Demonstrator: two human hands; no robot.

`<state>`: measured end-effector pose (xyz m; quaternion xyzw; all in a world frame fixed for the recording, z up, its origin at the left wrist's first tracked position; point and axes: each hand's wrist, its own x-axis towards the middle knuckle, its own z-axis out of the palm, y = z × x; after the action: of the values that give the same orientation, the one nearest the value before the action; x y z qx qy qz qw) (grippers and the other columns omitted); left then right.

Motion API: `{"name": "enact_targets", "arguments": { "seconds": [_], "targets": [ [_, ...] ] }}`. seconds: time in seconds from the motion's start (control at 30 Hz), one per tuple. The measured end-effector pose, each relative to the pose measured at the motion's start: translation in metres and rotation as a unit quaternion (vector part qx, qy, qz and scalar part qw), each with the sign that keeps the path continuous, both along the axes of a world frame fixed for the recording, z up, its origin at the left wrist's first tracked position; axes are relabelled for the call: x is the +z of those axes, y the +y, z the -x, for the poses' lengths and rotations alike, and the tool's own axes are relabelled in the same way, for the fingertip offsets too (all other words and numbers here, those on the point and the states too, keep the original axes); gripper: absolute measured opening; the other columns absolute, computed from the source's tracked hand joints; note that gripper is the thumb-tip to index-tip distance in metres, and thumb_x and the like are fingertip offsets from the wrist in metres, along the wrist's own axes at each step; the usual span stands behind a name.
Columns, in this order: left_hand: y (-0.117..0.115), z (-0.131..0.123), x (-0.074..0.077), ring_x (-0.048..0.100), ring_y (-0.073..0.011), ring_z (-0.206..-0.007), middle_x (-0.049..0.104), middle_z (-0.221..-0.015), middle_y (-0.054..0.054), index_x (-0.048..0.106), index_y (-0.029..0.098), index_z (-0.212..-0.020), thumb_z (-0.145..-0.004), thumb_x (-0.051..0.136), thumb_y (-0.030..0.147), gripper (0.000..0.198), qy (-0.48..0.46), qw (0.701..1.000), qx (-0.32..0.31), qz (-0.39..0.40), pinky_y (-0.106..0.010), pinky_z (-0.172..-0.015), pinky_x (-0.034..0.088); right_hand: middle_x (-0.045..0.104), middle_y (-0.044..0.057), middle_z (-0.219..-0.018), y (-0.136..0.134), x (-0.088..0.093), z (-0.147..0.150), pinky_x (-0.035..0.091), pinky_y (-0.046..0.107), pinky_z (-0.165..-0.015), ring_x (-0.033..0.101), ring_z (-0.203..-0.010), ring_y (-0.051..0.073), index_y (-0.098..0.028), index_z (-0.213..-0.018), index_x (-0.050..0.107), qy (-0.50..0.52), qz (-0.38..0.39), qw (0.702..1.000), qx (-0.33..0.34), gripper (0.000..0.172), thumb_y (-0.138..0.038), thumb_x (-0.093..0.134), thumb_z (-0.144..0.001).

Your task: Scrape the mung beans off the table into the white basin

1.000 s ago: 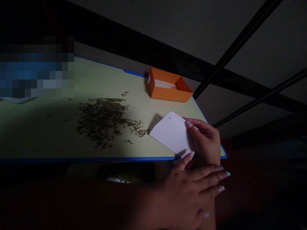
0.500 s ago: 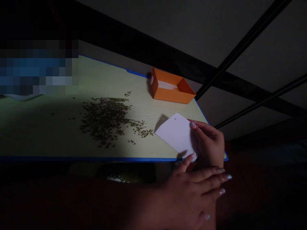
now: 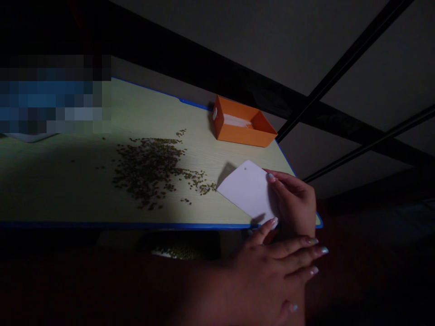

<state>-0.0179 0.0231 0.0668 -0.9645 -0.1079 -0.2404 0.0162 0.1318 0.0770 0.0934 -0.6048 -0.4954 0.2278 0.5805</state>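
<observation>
My right hand (image 3: 295,206) grips a white plastic card (image 3: 247,190) by its right side, near the table's right front corner. The card has a small hole near its top, and its left edge touches the tabletop just right of a scatter of small green-brown beans (image 3: 149,167). My left hand (image 3: 275,276) lies lower, in front of the table edge, with its fingers stretched out to the right across my right wrist. It holds nothing.
The pale wooden table (image 3: 68,194) has a blue rim. An open orange box (image 3: 243,124) stands at its back right. A bowl holding beans (image 3: 176,251) sits in shadow below the front edge. Dark bars cross the wall behind. The far left is blurred out.
The card and my right hand have edged slightly left toward the beans. My left hand has stayed over the wrist.
</observation>
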Motion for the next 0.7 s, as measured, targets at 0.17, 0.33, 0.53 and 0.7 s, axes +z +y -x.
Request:
{"name": "enact_targets", "arguments": {
  "seconds": [0.17, 0.33, 0.53, 0.7],
  "targets": [
    [-0.0015, 0.0001, -0.0024, 0.012, -0.0132, -0.150, 0.022, -0.161, 0.004, 0.030, 0.024, -0.142, -0.092, 0.022, 0.043, 0.054, -0.003, 1.000, 0.013, -0.012, -0.046, -0.117, 0.030, 0.080, 0.001, -0.093, -0.0002, -0.0001, 0.0021, 0.056, 0.034, -0.079, 0.073, -0.087, 0.019, -0.026, -0.084, 0.080, -0.008, -0.006, 1.000, 0.002, 0.012, -0.034, 0.076, -0.075],
    [-0.0023, 0.0002, -0.0015, 0.012, -0.0136, -0.150, 0.022, -0.161, 0.003, 0.031, 0.024, -0.142, -0.091, 0.022, 0.043, 0.054, -0.005, 1.000, 0.018, -0.022, -0.045, -0.118, 0.027, 0.080, 0.001, -0.090, 0.0016, 0.0017, 0.0041, 0.056, 0.034, -0.078, 0.073, -0.086, 0.019, -0.026, -0.083, 0.080, -0.017, 0.005, 1.000, 0.004, 0.012, -0.034, 0.076, -0.075],
    [-0.0045, -0.0007, -0.0004, 0.012, -0.0144, -0.150, 0.023, -0.160, 0.003, 0.033, 0.025, -0.141, -0.091, 0.023, 0.044, 0.054, -0.010, 0.999, 0.029, -0.028, -0.045, -0.118, 0.022, 0.080, 0.002, -0.090, 0.0032, -0.0002, -0.0006, 0.056, 0.032, -0.074, 0.072, -0.083, 0.019, -0.025, -0.086, 0.080, -0.034, 0.011, 0.999, -0.039, 0.015, -0.034, 0.075, -0.075],
    [-0.0048, -0.0003, 0.0001, 0.013, -0.0130, -0.150, 0.024, -0.160, 0.003, 0.034, 0.024, -0.141, -0.091, 0.024, 0.044, 0.055, -0.023, 0.998, 0.035, -0.044, -0.039, -0.119, 0.017, 0.080, 0.003, -0.092, 0.0010, 0.0025, 0.0039, 0.056, 0.033, -0.076, 0.073, -0.085, 0.019, -0.024, -0.086, 0.080, -0.044, -0.011, 0.998, -0.045, 0.015, -0.034, 0.074, -0.077]
  ]
}}
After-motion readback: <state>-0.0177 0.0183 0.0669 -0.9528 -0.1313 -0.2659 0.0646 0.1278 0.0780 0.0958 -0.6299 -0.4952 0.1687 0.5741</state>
